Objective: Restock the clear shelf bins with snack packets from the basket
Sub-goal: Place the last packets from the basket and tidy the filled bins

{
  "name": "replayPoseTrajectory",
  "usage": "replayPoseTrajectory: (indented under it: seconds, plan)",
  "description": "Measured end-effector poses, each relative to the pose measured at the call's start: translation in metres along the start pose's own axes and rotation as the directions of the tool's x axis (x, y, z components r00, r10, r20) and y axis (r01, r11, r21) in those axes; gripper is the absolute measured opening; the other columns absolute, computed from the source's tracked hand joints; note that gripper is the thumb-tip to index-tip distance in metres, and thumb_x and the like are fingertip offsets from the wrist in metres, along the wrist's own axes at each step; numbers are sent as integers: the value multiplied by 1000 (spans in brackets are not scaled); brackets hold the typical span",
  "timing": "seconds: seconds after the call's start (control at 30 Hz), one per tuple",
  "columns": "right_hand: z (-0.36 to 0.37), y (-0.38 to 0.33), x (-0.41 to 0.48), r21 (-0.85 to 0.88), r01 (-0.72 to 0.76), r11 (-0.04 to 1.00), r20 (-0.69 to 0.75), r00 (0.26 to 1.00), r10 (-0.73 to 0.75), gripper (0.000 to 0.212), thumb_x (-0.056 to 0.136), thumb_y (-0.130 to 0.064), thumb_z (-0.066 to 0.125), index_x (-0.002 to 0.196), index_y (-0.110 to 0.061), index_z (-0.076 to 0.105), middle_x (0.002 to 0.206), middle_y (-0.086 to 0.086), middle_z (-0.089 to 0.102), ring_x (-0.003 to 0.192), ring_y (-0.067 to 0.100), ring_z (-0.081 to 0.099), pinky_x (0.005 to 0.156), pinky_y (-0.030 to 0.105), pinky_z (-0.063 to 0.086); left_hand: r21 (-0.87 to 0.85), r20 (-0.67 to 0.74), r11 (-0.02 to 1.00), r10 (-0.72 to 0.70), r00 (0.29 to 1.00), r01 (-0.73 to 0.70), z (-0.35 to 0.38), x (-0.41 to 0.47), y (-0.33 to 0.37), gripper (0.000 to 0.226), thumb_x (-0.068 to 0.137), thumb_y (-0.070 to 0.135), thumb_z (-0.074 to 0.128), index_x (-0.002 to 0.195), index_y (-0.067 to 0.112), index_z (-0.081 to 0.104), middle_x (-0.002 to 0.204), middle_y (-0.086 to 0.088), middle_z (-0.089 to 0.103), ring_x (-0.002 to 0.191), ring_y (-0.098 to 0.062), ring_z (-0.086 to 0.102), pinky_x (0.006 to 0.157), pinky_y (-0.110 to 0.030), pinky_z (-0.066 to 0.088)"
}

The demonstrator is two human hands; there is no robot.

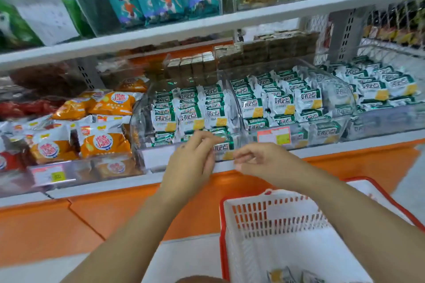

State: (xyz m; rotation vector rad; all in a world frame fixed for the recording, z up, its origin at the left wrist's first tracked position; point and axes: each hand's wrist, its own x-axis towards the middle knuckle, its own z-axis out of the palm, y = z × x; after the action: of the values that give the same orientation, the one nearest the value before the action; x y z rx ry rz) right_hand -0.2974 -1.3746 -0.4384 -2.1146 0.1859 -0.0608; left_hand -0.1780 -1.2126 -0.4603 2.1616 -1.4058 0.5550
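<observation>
The white metal shelf board is set at about waist height above an orange base, so the stock is reached from above and in front. On it, curved clear plastic bins are lined side by side. The clear middle bin is being worked on, and its low, open front lets packets be fed in without anything being lifted out. Rows of green-and-white foil snack packets are stood on edge in it, faces outward so the print can be read. The bin is judged nearly full, with room left only at the front.

The white slotted plastic basket with a red rim is kept just below the shelf on the right, close to the bins so that each reach is short. Only a few loose packets are seen at its bottom, so the restocking is judged to be well along.

To the left, orange-and-white puffed snack bags are kept in a bin of their own. A pink-and-yellow price label is fixed to the front of the next bin to the right.

One front green-and-white packet is held at the bin's front edge. The left hand is curled over its top edge, apparently to seat it in line. The right hand is brought close to its lower corner with its fingers bent together. Whether anything is pinched there cannot be told through the blur.
</observation>
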Motion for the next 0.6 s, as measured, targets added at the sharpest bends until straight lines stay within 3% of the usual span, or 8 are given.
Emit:
replayPoseTrajectory:
  seconds: [0.13,0.23,0.33,0.43,0.6]
  plan:
    - [1,52,-15,-104,-221,970,113,966,232,12,89,-27,64,101,-28,64,105,2,69,95,14,65,82,33,53,-58,340,997,-30,940,52,37,-43,2,34,90,27,39,112,19,64,106,-1,64,91,-27,64,71,-39,53]
    - [15,105,-24,-136,-334,933,138,926,352,11,91,-21,61,100,-19,66,109,9,68,94,20,64,88,32,50,-60,447,996,-35,894,69,80,-72,-6,29,88,18,49,112,19,67,109,-2,66,98,-26,63,82,-37,52]
    - [39,160,-35,-248,-412,877,181,870,459,18,94,-18,57,110,-14,64,115,8,61,96,16,56,78,18,41,-52,456,989,-100,885,138,116,-98,-13,31,83,12,62,113,20,67,117,-4,63,106,-29,60,87,-41,50]
    - [62,213,-47,-408,-474,780,219,779,588,37,94,-30,57,128,-15,54,127,1,53,112,15,53,86,17,38,-45,473,976,-168,865,214,143,-118,-17,31,82,19,65,113,22,66,123,-5,60,116,-33,52,91,-47,50]
    - [93,273,-66,-567,-516,642,221,655,722,42,92,-30,56,131,-17,48,135,3,50,121,18,49,94,22,38,-132,420,964,-155,894,229,169,-139,-22,36,88,32,39,107,22,68,121,1,59,128,-31,36,100,-39,34]
